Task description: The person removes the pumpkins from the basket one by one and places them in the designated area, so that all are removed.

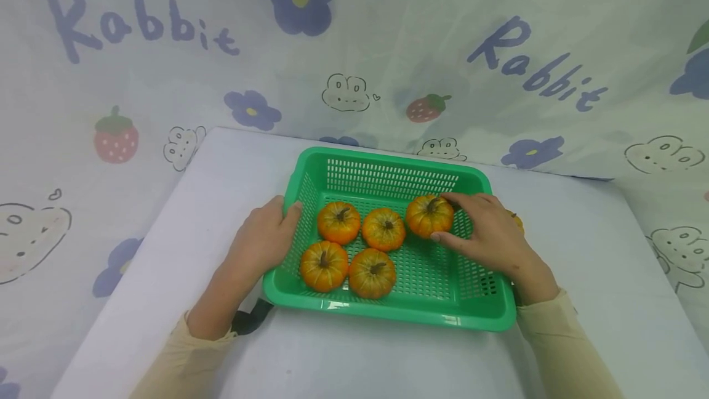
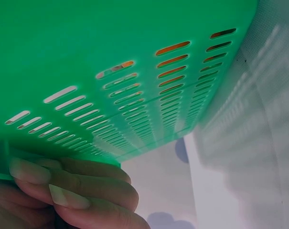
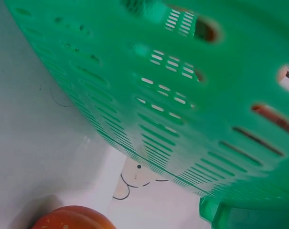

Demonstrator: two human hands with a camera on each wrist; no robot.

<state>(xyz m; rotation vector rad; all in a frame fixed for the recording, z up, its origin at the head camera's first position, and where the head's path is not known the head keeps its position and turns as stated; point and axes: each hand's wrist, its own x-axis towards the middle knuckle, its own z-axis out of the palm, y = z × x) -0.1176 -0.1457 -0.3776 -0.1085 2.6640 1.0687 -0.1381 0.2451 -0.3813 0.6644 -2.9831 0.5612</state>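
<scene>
A green plastic basket point(image 1: 388, 316) with slotted walls holds several small orange pumpkins, among them one at the front left point(image 1: 324, 266). My left hand point(image 1: 266, 236) grips the basket's left rim, thumb on top. In the left wrist view its fingers point(image 2: 91, 183) curl beneath the rim. My right hand point(image 1: 490, 233) reaches over the right rim and holds a pumpkin point(image 1: 429, 217) between thumb and fingers. That pumpkin is at the right end of the back row; whether it touches the basket floor I cannot tell. The right wrist view does not show the hand.
Outside the basket's right wall another pumpkin point(image 1: 515, 220) is partly hidden behind my right hand; the right wrist view shows an orange pumpkin point(image 3: 75, 219) on the table too. A white-covered table point(image 1: 332, 362) bears everything. Behind it hangs a printed curtain point(image 1: 376, 42).
</scene>
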